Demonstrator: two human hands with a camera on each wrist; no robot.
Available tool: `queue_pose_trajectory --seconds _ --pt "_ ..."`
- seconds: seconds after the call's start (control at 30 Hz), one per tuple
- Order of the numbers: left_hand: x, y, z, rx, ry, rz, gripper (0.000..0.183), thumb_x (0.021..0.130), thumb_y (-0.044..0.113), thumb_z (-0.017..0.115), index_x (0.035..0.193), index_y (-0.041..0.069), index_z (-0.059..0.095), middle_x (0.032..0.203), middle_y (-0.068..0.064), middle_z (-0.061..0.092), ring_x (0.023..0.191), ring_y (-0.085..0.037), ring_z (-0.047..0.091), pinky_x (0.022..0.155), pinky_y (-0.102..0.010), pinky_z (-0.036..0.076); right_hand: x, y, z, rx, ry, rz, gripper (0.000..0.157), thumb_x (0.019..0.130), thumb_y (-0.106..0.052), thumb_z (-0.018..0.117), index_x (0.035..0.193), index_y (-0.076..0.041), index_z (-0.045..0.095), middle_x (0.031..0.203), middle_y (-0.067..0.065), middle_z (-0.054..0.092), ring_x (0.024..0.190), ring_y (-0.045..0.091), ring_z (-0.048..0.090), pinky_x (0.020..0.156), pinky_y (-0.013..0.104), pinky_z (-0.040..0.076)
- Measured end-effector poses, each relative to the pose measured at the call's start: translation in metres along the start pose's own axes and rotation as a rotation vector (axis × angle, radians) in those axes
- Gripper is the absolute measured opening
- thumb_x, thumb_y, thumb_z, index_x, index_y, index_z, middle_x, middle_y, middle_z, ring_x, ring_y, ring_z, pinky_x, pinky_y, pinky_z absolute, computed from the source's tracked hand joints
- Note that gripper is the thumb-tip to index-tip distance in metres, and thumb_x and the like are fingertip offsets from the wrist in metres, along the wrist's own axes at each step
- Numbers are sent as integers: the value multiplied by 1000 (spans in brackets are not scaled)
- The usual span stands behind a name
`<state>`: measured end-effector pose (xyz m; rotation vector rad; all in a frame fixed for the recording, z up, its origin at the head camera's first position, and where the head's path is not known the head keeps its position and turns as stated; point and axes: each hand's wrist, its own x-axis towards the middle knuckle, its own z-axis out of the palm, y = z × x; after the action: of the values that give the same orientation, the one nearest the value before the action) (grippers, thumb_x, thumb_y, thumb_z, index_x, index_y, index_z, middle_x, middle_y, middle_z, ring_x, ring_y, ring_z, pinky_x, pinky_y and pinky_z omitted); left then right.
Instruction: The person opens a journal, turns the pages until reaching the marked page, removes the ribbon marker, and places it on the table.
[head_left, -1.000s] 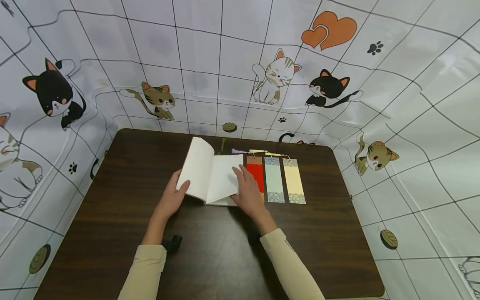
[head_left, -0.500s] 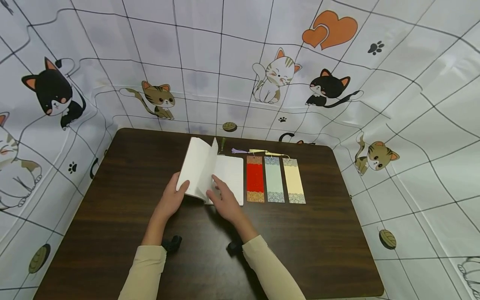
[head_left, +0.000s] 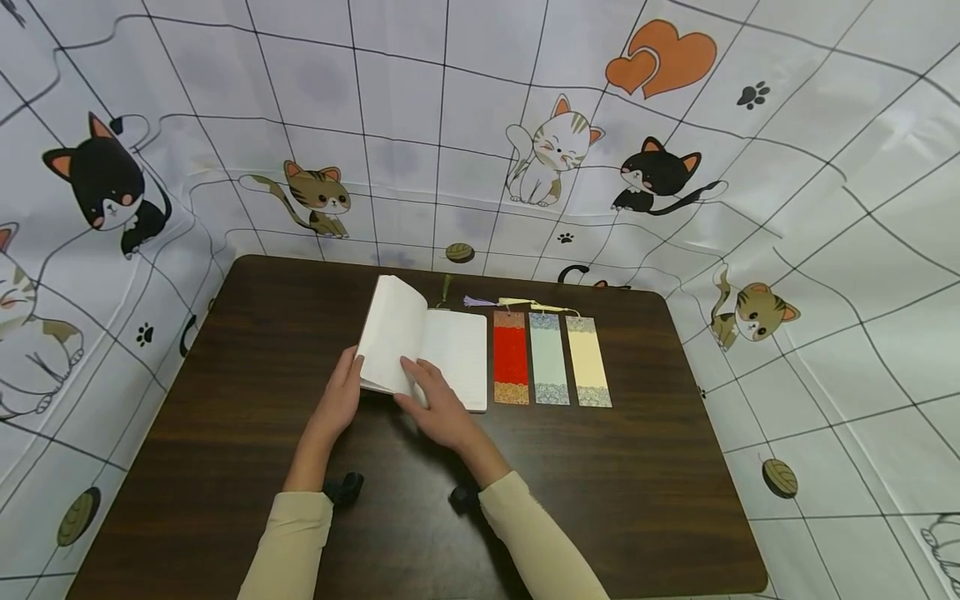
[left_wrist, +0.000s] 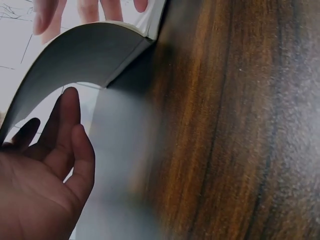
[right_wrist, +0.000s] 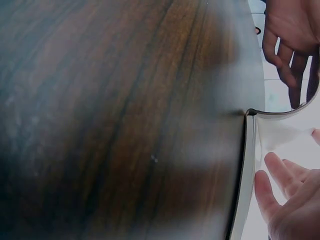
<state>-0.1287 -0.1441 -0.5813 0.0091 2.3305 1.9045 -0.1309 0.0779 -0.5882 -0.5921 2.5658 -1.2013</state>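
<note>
A notebook (head_left: 456, 354) with blank white pages lies open on the table, its left side raised and bent. My left hand (head_left: 337, 404) grips that raised side, thumb on the pages' edge and fingers behind. In the left wrist view the dark cover (left_wrist: 82, 57) arches above my left fingers. My right hand (head_left: 444, 415) rests against the left pages near the fold, fingers loosely extended. Its fingertips touch white paper in the right wrist view. Right of the notebook lie a red bookmark (head_left: 511, 354), a pale green bookmark (head_left: 550, 358) and a cream bookmark (head_left: 588, 362).
Yellow tassels (head_left: 517, 302) and a purple tassel (head_left: 478, 302) lie above the bookmarks. A green tassel (head_left: 446, 288) shows behind the notebook. The dark wooden table (head_left: 637, 500) is bordered by a white cat-print curtain (head_left: 405, 125) at the back and sides.
My right hand has moved left from the right page, turning over a leaf, which now lies against the left pages. The red bookmark is fully uncovered. My left hand stays at the notebook's left side.
</note>
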Motion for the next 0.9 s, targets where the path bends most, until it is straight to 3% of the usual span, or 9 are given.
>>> queue_pose_trajectory --seconds 0.17,0.27,0.43,0.63,0.77,0.9 --pt "2 -10 -2 -20 20 18 73 116 57 21 167 6 31 160 -26 42 147 -42 40 122 -58 31 -1 -2 2 -72 -5 21 68 110 -52 57 171 -41 28 177 8 31 155 31 46 126 54 41" --pt "2 -11 -3 -25 12 24 74 114 59 35 166 7 31 156 -24 46 140 -37 47 114 -52 37 -1 -4 2 -92 -1 19 68 110 -52 57 171 -40 29 176 9 31 155 32 47 125 55 42" --pt "0 -6 -3 9 -9 -7 75 113 52 51 167 5 28 162 -25 43 147 -43 46 117 -62 39 0 -4 -1 -89 12 0 65 111 -51 56 170 -35 34 175 11 34 154 32 47 125 55 43" --pt "-1 -5 -2 80 1 -24 68 116 45 47 167 4 28 164 -26 42 151 -45 42 122 -65 35 3 2 -8 -126 50 40 62 111 -46 56 167 -23 42 170 3 46 155 26 46 128 52 38" --pt "0 -6 -3 78 -14 -17 67 117 44 45 167 4 27 165 -26 41 153 -47 39 123 -67 32 0 9 -17 -242 48 85 57 111 -42 58 163 -20 48 167 4 51 153 27 48 125 55 40" --pt "0 -5 -5 81 -19 -25 67 117 45 44 167 5 27 164 -26 41 152 -47 39 123 -66 32 -6 16 -29 -337 16 73 53 110 -40 61 158 -19 55 168 6 49 154 30 46 122 59 41"
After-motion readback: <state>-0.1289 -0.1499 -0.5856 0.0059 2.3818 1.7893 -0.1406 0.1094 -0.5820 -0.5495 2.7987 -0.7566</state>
